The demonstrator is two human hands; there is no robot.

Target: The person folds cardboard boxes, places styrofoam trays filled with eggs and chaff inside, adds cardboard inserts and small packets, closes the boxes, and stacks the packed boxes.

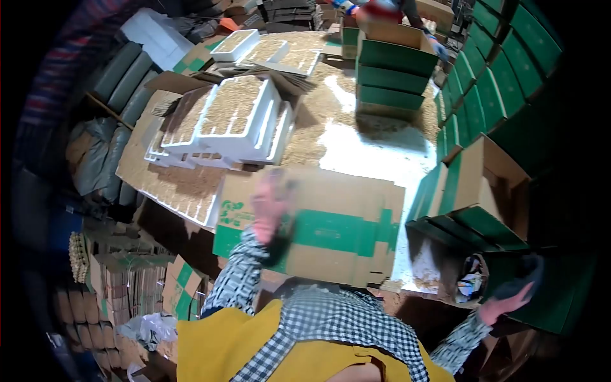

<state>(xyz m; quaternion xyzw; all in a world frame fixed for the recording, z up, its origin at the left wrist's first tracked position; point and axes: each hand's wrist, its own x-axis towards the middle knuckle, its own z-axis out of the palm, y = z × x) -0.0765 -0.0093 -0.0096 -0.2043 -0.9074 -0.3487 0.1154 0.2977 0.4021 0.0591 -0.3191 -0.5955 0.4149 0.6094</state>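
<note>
A flattened cardboard box (344,197) with green printed bands lies in front of me at the table's near edge. Over its left part is my left hand (270,207), blurred by motion, its fingers seemingly stretched out. Whether the palm presses on the cardboard cannot be made out. Far to the right, my right hand (506,307) is closed around a dark, smeared object (525,278) beside a green carton side. What that object is stays unclear.
White foam trays (232,111) filled with pale grainy material are stacked on the table (388,149). Green cartons (394,73) stand at the back, with more piled right. An open box (487,191) sits nearby. Another person's arm (436,48) shows behind. Folded cardboard (130,286) stands lower left.
</note>
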